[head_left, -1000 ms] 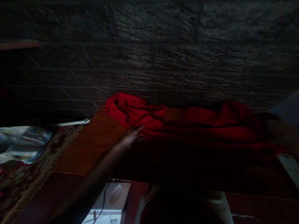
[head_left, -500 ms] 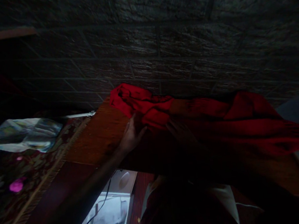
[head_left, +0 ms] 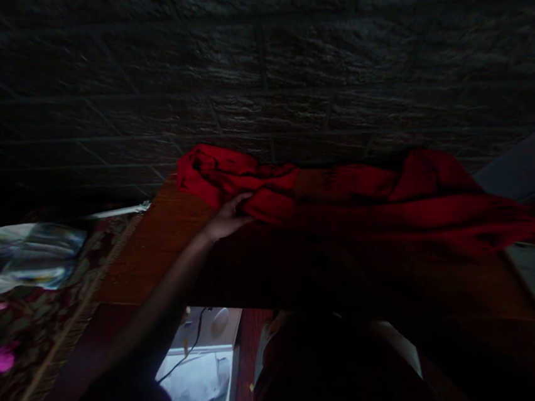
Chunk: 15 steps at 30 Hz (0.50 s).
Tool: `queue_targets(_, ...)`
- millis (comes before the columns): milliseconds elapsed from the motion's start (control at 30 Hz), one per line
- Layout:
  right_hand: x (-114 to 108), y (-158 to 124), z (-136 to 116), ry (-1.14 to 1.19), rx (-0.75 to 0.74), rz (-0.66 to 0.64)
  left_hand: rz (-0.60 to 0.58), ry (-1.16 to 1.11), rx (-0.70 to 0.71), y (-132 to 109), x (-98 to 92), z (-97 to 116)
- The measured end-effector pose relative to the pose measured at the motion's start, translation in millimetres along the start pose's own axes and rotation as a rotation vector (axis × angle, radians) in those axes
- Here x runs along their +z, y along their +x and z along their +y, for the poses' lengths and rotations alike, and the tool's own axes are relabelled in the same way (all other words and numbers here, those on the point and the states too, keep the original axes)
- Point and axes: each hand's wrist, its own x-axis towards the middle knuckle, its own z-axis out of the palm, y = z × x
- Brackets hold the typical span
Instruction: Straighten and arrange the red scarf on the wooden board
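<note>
A long red cloth (head_left: 268, 203) with fringe-like edges lies bunched and folded along a wooden tabletop (head_left: 153, 243). My left hand (head_left: 225, 222) rests at the near left edge of the cloth. Its thumb and fingers are apart, with a fold of the cloth lying between and beside them; a firm grip does not show. My right hand is lost in the dark shadow over the middle of the table, so I cannot make out its fingers or what it touches.
A textured block wall (head_left: 292, 65) stands right behind the table. To the left, a crumpled light bag (head_left: 26, 252) and a pink item (head_left: 1, 358) lie on a patterned rug (head_left: 73, 269). A white box-like appliance (head_left: 213, 328) with a dark cable sits below the table's near edge.
My right hand, seen on the cloth before, has drawn back into shadow. My left hand has turned more sideways against the cloth's edge. The whole view has shifted slightly.
</note>
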Motion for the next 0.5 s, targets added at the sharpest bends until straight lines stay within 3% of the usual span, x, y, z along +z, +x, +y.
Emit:
queue_targets(233,-4.2,2.1,-3.7,0.079,0.057,-0.045,-0.02,-0.198,-0.173,-1.0,-7.9,9.7)
queue_targets(500,-11.1,-14.5,1.9,-0.092,0.018,-0.125,-0.102,-0.235,-0.115,0.4,-7.7,5.2)
